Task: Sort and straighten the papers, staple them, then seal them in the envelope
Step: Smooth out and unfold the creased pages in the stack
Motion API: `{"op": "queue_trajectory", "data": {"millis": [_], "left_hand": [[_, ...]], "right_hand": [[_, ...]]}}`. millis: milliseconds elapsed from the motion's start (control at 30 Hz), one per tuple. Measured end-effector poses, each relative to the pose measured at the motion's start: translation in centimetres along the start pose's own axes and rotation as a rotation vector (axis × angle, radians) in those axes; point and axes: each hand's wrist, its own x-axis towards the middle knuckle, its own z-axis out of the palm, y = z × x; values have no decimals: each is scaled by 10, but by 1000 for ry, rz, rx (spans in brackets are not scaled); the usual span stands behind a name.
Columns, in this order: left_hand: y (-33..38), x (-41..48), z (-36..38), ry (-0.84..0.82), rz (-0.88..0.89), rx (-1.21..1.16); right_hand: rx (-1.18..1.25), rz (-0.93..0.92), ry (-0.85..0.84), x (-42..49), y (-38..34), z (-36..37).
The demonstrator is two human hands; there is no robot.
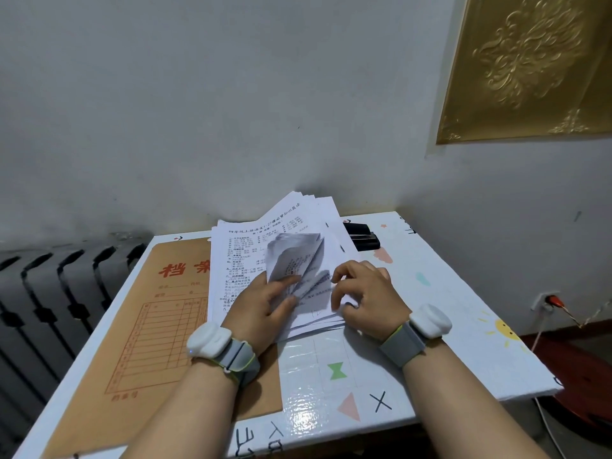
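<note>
Paper stack (245, 260) lies on the white table (447, 313), its left edge over the brown file envelope (165, 319). Left hand (261, 306) pinches the lifted, fanned page corners. Right hand (367, 296) grips the stack's near corner with curled fingers. Black stapler (362, 236) sits just behind the stack.

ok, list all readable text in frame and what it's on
"档案": envelope, red; second character partly covered.
"四年级上册语文1-27课必背知识晨读": papers, top heading, roughly.
"X": table, black mark.
Envelope form, papers' body print, table-edge writing: too small or cut off.
</note>
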Motion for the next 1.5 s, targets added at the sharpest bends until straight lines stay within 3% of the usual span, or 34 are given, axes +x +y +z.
{"op": "queue_trajectory", "data": {"millis": [200,467,567,733,933,1167,1400,1500], "left_hand": [[1,2,3,-34,222,94],[3,3,5,-55,263,136],[15,0,3,29,265,108],[19,-3,5,122,485,122],[11,3,3,5,657,224],[9,-1,-2,-17,585,119],[4,-5,-1,120,164,-16],[4,-3,2,11,203,70]], "right_hand": [[38,-73,72,3,-1,1],[-11,-182,-50,2,-8,6],[3,-199,-42,2,-10,4],[2,-165,-42,1,-8,4],[15,-164,-51,3,-7,6],[24,-146,-53,4,-8,6],[148,-50,-11,6,-3,7],[167,-48,-19,6,-2,7]]}}
